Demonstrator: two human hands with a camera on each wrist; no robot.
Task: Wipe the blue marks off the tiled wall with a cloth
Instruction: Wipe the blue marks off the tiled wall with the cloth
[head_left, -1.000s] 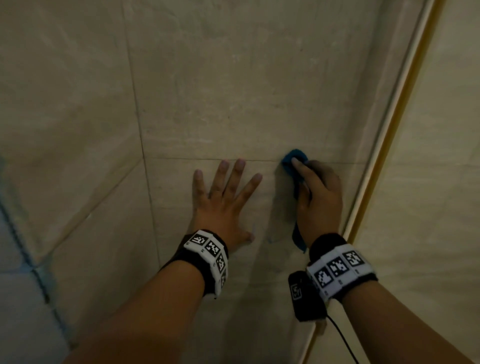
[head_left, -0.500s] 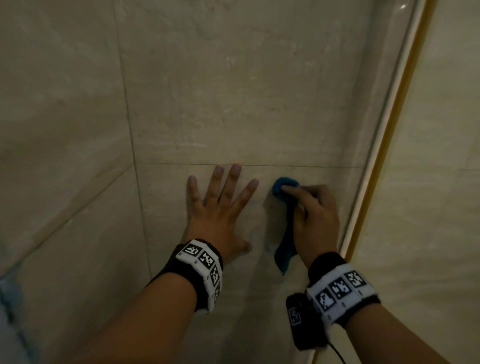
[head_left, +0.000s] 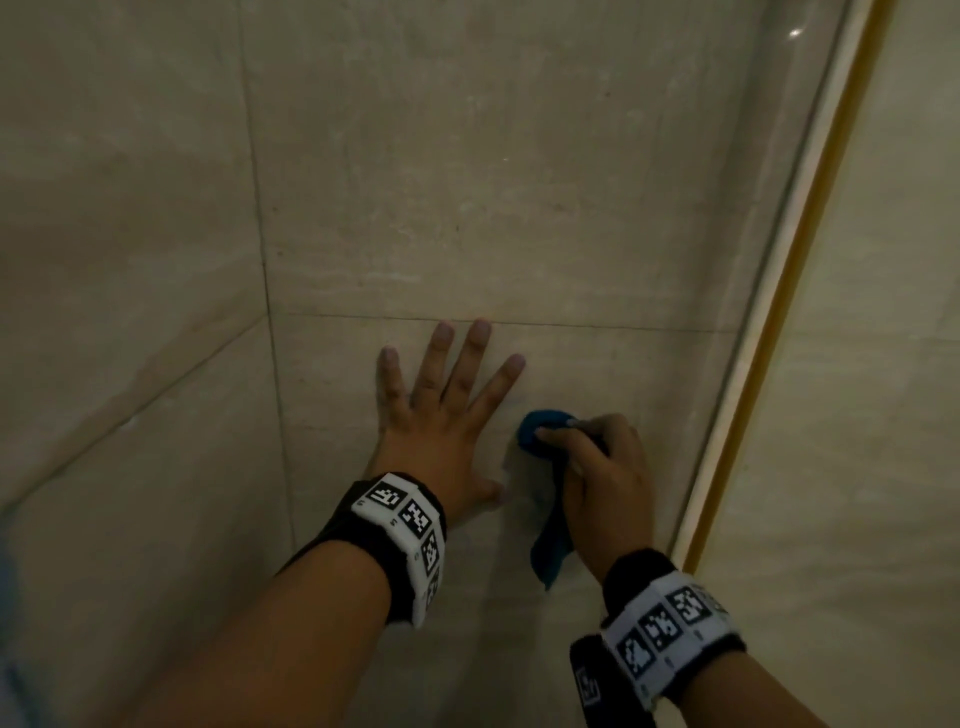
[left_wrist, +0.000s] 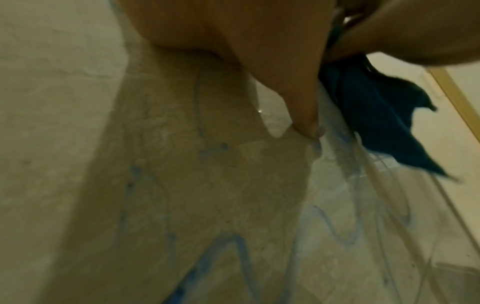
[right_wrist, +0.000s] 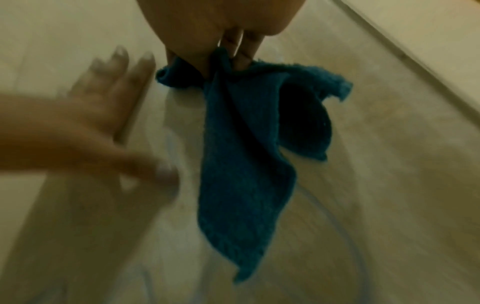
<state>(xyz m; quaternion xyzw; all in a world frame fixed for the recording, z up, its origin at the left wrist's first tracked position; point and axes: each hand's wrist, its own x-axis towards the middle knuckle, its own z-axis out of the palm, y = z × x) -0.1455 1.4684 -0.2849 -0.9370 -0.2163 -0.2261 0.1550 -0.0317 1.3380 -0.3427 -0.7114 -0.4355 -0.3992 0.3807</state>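
Right hand (head_left: 605, 470) bunching a blue terry cloth (head_left: 543, 427) against the tiled wall (head_left: 467, 208) just beside the flat, splayed left hand (head_left: 441, 415), with blue marks (left_wrist: 221, 244) seemingly lower down, likely missed or smeared if the loose tail drags.

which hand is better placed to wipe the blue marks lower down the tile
Right. The right hand already grips the blue terry cloth against the beige tiled wall, above the blue scribbled marks. The left hand lies flat, holding nothing.
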